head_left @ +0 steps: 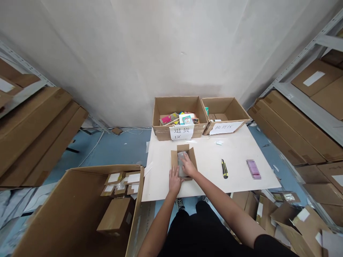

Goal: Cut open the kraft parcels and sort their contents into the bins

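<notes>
Box (174,157), small and cardboard, stands open on the near half of a white table (159,160), its flaps raised. Inside lies a packet (181,172), pale grey and apparently film-wrapped; its contents cannot be made out. The right hand (188,167) reaches in from the right, fingers stretched out and resting on the packet rather than curled round it. The left hand (175,180) is at the box's near left edge, fingers long and slightly parted; whether it pinches the wall cannot be told.

The packet looks light, and its shiny skin may be slippery; how stiff or fragile it is stays unclear. Its two long sides seem the best hold, thumb against fingers, though the box walls leave little room. The box seems light and stiff enough to steady by a side wall; its flaps would probably bend.

To the right lie a knife (224,169) and a blurred purple item (253,169). Two bins (160,134) stand along the far edge.
</notes>
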`<state>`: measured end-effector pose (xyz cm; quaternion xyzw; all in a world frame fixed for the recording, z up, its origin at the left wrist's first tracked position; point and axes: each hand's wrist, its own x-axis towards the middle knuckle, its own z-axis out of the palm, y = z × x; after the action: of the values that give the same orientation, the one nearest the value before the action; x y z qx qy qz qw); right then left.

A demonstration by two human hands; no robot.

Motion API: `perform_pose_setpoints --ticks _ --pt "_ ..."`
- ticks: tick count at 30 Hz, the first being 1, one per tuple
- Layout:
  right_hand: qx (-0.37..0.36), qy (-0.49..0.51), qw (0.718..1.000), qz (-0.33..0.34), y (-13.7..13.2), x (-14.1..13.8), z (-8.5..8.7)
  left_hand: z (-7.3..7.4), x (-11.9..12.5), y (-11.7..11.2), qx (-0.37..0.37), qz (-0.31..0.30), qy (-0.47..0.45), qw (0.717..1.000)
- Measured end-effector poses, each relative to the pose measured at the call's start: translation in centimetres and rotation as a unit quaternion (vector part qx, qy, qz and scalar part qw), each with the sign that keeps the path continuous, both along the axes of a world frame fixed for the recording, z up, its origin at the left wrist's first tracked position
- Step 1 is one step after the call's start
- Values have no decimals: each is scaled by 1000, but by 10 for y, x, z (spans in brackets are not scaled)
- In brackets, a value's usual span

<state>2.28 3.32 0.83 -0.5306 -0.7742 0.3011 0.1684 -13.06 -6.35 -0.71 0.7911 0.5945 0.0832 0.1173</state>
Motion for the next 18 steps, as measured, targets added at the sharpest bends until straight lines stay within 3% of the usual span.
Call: perform_pose_setpoints --ticks 5,9,12,18 --pt "-132 -89 987 26 17 -42 -6 10 -34 6 -42 47 21 998" --pt "-173 -166 968 75 34 -65 -15 13 -50 12 -127 43 16 991" --pt "-199 -232 949 75 45 -78 -32 12 -55 15 -173 31 -4 984" --pt "-203 -324 921 80 45 -90 -67 9 -52 12 -185 64 -30 980"
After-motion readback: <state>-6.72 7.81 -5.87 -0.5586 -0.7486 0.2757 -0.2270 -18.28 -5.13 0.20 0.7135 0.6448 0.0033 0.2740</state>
